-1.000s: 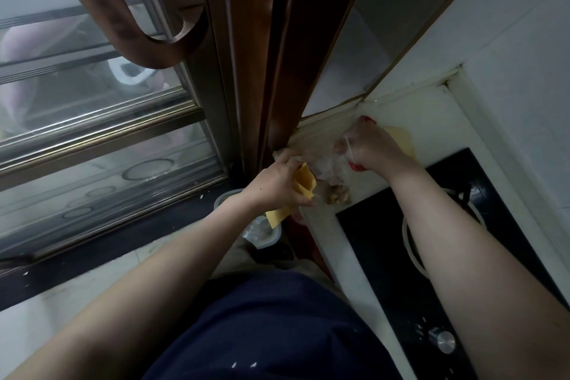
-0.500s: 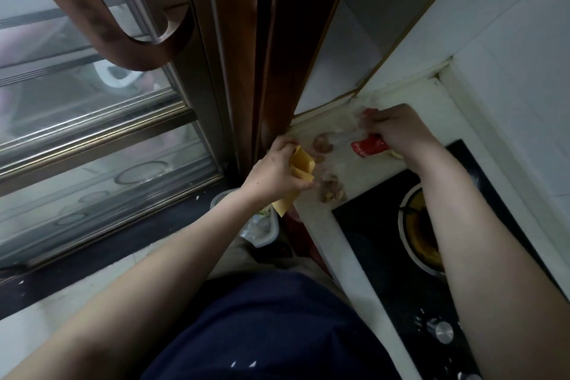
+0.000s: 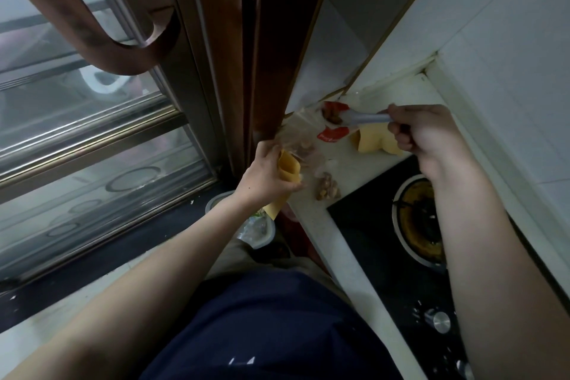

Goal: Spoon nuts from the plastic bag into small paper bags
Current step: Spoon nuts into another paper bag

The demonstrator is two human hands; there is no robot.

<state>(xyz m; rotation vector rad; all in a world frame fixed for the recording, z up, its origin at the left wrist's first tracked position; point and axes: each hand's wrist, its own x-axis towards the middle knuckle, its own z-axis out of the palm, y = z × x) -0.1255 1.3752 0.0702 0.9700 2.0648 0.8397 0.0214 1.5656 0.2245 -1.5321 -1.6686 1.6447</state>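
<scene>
Gripping a spoon (image 3: 365, 118) dug into the plastic bag (image 3: 320, 123) of nuts, beyond the stove burner (image 3: 416, 219), the right hand (image 3: 428, 136) could spill its load (a long carry) before reaching the paper bag (image 3: 287, 171) pinched in the left hand (image 3: 265, 176), left of the burner.

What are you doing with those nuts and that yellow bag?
A person is standing at a white counter beside a black gas stove. The left hand holds a small yellow paper bag. The right hand grips a pale plastic spoon, its bowl holding nuts at the clear plastic bag with a red label. A few loose nuts lie on the counter, and another yellow paper bag lies near the right hand.
</scene>
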